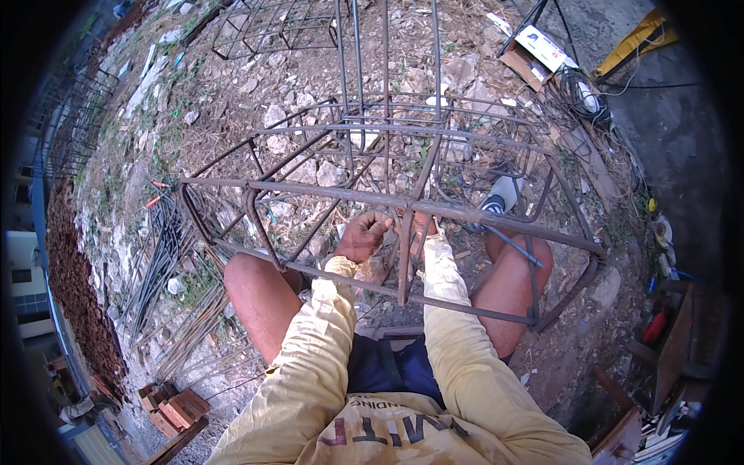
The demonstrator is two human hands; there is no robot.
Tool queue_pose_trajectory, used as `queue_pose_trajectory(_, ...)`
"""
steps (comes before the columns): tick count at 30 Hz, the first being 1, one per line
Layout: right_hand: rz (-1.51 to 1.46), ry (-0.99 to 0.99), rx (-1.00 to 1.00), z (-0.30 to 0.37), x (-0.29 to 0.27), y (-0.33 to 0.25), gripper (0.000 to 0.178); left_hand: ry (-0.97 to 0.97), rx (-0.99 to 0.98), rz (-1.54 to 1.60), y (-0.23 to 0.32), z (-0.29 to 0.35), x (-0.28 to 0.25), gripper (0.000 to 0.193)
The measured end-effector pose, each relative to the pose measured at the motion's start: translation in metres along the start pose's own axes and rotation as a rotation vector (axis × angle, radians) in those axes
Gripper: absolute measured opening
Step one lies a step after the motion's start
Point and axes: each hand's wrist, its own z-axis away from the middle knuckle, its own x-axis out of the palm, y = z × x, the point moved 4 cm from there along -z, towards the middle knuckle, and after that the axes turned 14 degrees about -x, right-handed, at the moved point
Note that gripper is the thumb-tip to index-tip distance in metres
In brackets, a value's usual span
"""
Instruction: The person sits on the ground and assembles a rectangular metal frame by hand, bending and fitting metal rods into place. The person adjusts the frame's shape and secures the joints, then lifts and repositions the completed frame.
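Metal cage (325, 191): right in front of me, across the legs (263, 298); its long axis runs left to right, the near long bar (480, 213) slanting toward me at its right end.
Bent crossbar (405, 267): drops from the near long bar at about mid-length, between the two hands.
Left hand (362, 235): just left of the crossbar, apart from it, fingers curled in; I can't make out whether this grip pinches anything thin.
Right hand (423, 224): just right of the crossbar, partly hidden by bars, and the nearer of the two; I cannot tell whether its grip clasps metal.
Loose rods (167, 248): bunched on the ground to my left.
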Motion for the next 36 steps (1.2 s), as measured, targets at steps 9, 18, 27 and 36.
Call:
queue_pose_trajectory(9,0.004,0.026,-0.003,0.004,0.0,-0.002,0.028,0.583,0.413,-0.547,0.004,-0.004,-0.011,0.024)
queue_pose_trajectory(18,-0.04,0.003,0.019,-0.017,-0.006,0.006,0.026,0.668,0.158,-0.37,0.012,-0.002,0.002,0.022)
queue_pose_trajectory(27,-0.075,-0.044,0.063,-0.028,-0.005,0.01,0.026,0.344,0.256,-0.214,0.013,-0.017,-0.007,0.022)
queue_pose_trajectory(36,0.132,-0.059,-0.004,-0.011,0.0,0.001,0.04,0.106,-0.213,1.056,0.018,-0.02,0.0,0.023)
